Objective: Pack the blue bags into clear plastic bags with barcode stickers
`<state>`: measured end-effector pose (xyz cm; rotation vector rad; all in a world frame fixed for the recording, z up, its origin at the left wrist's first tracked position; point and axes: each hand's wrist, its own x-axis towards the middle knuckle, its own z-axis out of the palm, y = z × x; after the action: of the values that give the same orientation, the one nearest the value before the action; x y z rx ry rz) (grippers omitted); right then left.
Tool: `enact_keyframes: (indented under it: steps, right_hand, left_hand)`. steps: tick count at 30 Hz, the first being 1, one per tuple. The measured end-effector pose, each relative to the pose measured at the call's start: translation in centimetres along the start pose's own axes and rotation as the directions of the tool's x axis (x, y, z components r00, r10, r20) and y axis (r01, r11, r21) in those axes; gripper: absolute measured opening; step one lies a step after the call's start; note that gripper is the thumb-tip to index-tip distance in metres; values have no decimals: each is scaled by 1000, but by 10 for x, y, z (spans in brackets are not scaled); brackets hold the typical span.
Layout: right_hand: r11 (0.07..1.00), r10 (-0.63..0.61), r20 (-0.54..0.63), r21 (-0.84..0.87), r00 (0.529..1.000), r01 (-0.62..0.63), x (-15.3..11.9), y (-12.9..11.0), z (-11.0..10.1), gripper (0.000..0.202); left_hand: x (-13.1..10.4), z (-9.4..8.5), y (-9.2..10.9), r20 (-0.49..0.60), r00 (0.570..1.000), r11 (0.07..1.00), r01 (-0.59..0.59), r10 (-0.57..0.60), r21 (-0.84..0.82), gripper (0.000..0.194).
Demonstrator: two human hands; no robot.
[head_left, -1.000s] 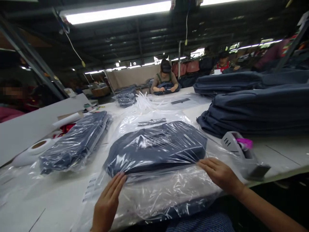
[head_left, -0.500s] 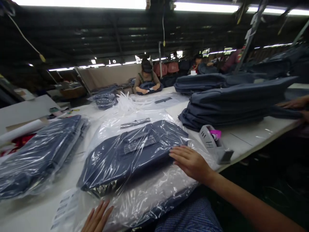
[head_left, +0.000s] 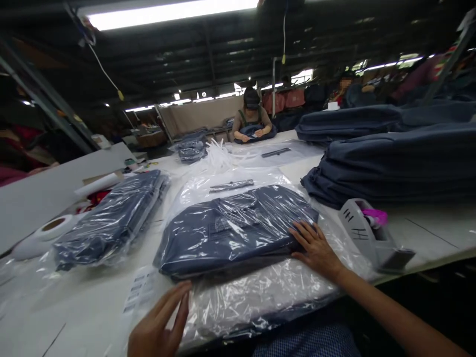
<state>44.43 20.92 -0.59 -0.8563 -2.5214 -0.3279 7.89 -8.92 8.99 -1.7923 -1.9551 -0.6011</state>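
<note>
A dark blue bag in clear plastic (head_left: 241, 228) lies on the table in front of me, on top of more plastic-wrapped material. My right hand (head_left: 316, 250) rests flat with spread fingers on the bag's near right edge. Near the bag's lower left corner is my left hand (head_left: 161, 320); its fingers point forward over the plastic, thumb apart from them, and nothing shows in it. A dark strip (head_left: 231, 186) lies under plastic just behind the bag.
Wrapped bags (head_left: 111, 223) lie at left beside a white roll (head_left: 55, 227). At right are stacked dark blue bags (head_left: 401, 166) and a grey tape dispenser (head_left: 366, 238). White strips (head_left: 217, 154) lie farther back; a person (head_left: 253, 116) sits across the table (head_left: 87, 312).
The view has turned left. My left hand has come forward to the bag's near left corner, and my right hand has spread on its right edge. The bag's plastic lies differently.
</note>
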Motion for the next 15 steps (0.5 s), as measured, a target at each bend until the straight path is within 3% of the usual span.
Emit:
enact_keyframes:
  steps: [1, 2, 5, 7, 10, 12, 15]
  right_hand:
    - [1000, -6, 10, -3, 1000, 6, 1, 0, -4, 68]
    - [1000, -6, 22, -8, 1000, 6, 3, 1, -8, 68]
    - [999, 16, 48, -36, 999, -15, 1, 9, -17, 73]
    - [996, 58, 59, -71, 997, -54, -4, 17, -21, 77]
    - [987, 124, 82, -113, 989, -114, -18, 25, -28, 80]
    - [986, 140, 90, -107, 986, -131, -27, 25, -34, 77]
    - [987, 154, 28, -45, 988, -153, -44, 15, -45, 68]
  left_hand:
    - [17, -1, 2, -45, 999, 999, -14, 16, 51, 43]
    - [33, 2, 2, -22, 997, 993, -71, 73, 89, 48]
    - [58, 27, -20, 127, 967, 953, -243, 222, 183, 60]
    - [54, 48, -42, 202, 949, 937, -284, 243, 206, 60]
    - [34, 69, -64, 217, 948, 942, -275, 232, 194, 63]
    - [23, 73, -64, 184, 965, 954, -223, 187, 198, 64]
    - [13, 64, -42, 123, 990, 970, -98, 72, 222, 62]
